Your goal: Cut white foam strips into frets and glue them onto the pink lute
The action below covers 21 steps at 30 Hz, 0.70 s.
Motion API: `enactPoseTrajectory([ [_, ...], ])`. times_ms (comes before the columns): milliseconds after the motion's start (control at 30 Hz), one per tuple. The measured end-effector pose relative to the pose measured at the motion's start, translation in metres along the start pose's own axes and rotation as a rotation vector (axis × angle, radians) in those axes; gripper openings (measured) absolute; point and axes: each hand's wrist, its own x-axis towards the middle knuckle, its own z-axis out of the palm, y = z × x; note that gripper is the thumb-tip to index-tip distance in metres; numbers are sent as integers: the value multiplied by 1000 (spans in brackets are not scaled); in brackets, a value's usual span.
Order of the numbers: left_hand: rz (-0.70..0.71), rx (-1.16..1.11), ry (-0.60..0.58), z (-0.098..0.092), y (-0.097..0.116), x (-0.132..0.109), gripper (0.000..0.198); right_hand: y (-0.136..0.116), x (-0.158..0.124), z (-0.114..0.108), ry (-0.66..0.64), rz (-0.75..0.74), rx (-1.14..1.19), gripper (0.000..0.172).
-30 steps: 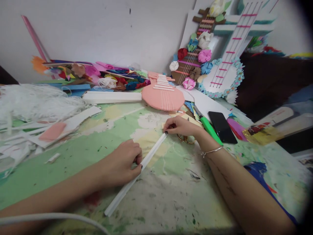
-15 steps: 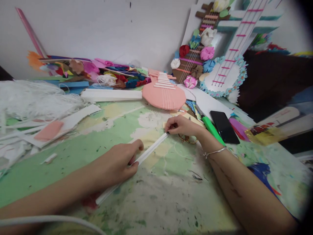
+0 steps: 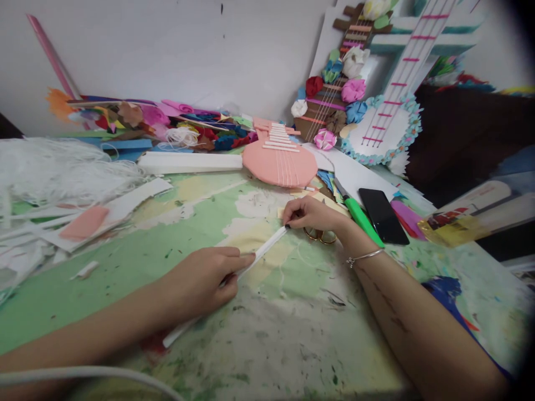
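A narrow white paper strip (image 3: 267,247) lies slantwise over the paint-stained table, its near end (image 3: 178,334) showing below my left wrist. My right hand (image 3: 307,213) pinches the far end between thumb and fingertips. Around the middle of the strip is my left hand (image 3: 209,278), its index finger laid along the top and its thumb at the near side; the hand hides part of the strip. Gold-handled scissors (image 3: 327,238) lie partly under my right wrist. Beyond my hands rests a pink paper lute-like instrument (image 3: 281,164) with white frets and strings.
A green-handled cutter (image 3: 363,221) and a black phone (image 3: 383,216) lie right of my right hand. White shredded strands (image 3: 62,170) and paper scraps (image 3: 86,223) heap at the left. Decorated instrument models (image 3: 388,125) lean on the wall. A white cable (image 3: 83,374) crosses the near left corner.
My left index finger has straightened and come down onto the strip, reaching farther toward its far end. My right hand keeps its pinch in nearly the same place.
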Motion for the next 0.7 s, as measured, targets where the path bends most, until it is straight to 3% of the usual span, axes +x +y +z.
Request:
enactPoseTrajectory([
  [533,2,109,-8,4,2,0,41,3,0,-9,-58,-47,-22,16],
  [700,15,136,-7,6,0,-1,42,3,2,-6,-22,-46,-62,17],
])
